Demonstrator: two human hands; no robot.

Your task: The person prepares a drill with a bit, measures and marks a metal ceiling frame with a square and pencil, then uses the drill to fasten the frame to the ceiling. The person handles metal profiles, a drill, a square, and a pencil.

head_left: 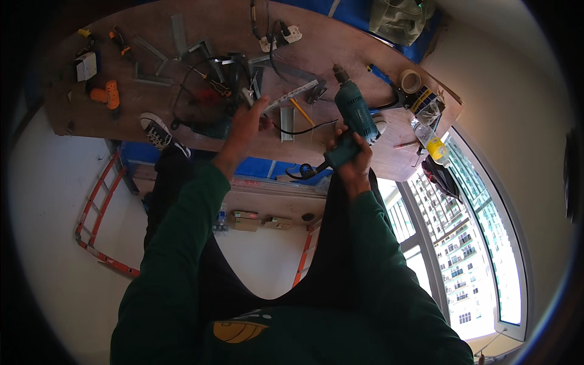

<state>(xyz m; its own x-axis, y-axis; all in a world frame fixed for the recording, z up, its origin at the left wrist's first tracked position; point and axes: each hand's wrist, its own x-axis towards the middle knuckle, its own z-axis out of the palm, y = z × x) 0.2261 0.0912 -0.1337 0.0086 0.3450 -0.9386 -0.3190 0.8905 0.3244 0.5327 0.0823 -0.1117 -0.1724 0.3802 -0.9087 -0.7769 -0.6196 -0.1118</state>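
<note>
My right hand (pixel 354 157) is wrapped round the handle of a teal power drill (pixel 356 111), its chuck pointing away from me over the wooden board. A long silver spiral drill bit (pixel 292 95) sticks out to the right from the fingers of my left hand (pixel 244 129). Beside the bit lie a short metal channel (pixel 287 125) and a yellow pencil (pixel 302 112). Another teal power tool (pixel 213 129) lies partly hidden behind my left wrist. The drill's chuck and the bit are apart.
Metal brackets (pixel 155 64), a screwdriver (pixel 216 85) and cables crowd the board's middle. An orange tool (pixel 106 95) lies at left. At right are a tape roll (pixel 410 81) and a plastic bottle (pixel 435 146). My shoe (pixel 156 131) rests by the near edge; a red ladder (pixel 91 213) stands below.
</note>
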